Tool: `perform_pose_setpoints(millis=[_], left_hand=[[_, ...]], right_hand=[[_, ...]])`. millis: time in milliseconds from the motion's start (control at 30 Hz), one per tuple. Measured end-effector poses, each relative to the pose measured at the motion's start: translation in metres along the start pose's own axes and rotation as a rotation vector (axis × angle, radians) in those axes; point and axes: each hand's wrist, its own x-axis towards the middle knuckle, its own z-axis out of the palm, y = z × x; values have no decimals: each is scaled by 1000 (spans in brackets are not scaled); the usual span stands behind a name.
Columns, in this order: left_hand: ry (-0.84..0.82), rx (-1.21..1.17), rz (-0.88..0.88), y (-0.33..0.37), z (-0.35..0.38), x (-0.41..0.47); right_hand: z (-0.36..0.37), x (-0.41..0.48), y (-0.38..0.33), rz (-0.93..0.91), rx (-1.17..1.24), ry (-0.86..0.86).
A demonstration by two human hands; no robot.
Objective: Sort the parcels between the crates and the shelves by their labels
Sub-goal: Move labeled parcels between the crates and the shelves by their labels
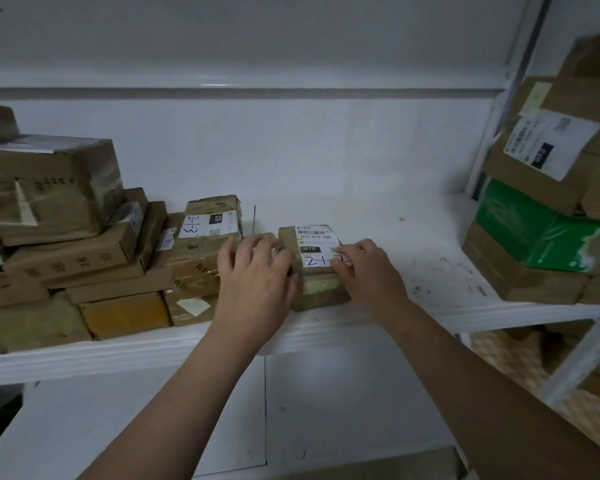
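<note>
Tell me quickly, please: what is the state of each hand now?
Left hand: open, fingers rest on the parcel.
Right hand: open, fingers touch its label.

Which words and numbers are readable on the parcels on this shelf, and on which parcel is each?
"070-670-A80" (last characters uncertain) and "070": printed label of the parcel between left hand and right hand.
"21-": blue handwriting, same label; rest hidden by the right hand.
"21-3" and "220": label of the taped parcel farther left.
Label on the right stack's box: blurred, unreadable.
Other print: too small.
</note>
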Motion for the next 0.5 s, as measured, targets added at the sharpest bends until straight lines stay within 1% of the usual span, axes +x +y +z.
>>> perform_pose_setpoints(millis=[167, 333, 400, 500], left_hand=[[0, -102, 117, 21, -2, 29], [-20, -223, 186, 69, 1, 50], [-18, -265, 216, 94, 0, 59], [12, -366, 280, 137, -3, 74]], right_hand=[[-30, -17, 1, -77, 18, 156], [-86, -36, 25, -113, 3, 349], [-113, -42, 42, -104, -29, 432], [-156, -51, 69, -58, -59, 501]])
